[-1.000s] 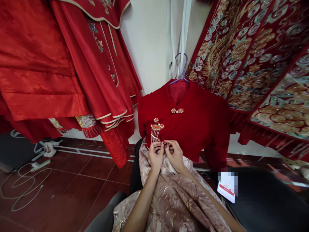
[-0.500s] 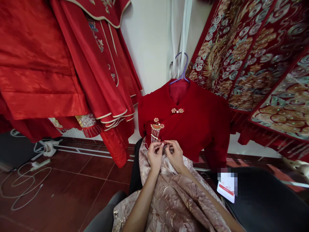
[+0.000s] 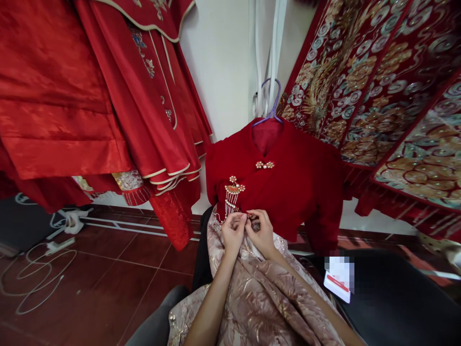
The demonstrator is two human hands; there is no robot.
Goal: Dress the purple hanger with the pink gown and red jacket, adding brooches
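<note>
A dark red velvet jacket [image 3: 288, 192] hangs in front of me on a purple hanger [image 3: 273, 103]. A pearl flower clasp [image 3: 264, 165] sits below its collar. Lower on its left side is a fan-shaped brooch [image 3: 233, 189] with hanging bead strings. At the jacket's lower edge, my left hand [image 3: 233, 233] and my right hand [image 3: 261, 233] meet, both pinched closed. A small beaded ornament [image 3: 249, 216] shows at the right fingertips. What the left fingertips hold is hidden. Beneath my forearms, a pale pink brocade cloth [image 3: 248, 293] covers my lap.
Red garments [image 3: 144, 96] hang on the left, and an embroidered red garment [image 3: 378, 91] hangs at the right. A lit phone [image 3: 337, 283] lies on a black surface [image 3: 392, 298]. White cables [image 3: 46, 269] and a power strip [image 3: 60, 246] lie on the tiled floor.
My fingers have shifted slightly at the jacket's lower edge, with the left fingertips a little closer to the right ones. The jacket hangs as before.
</note>
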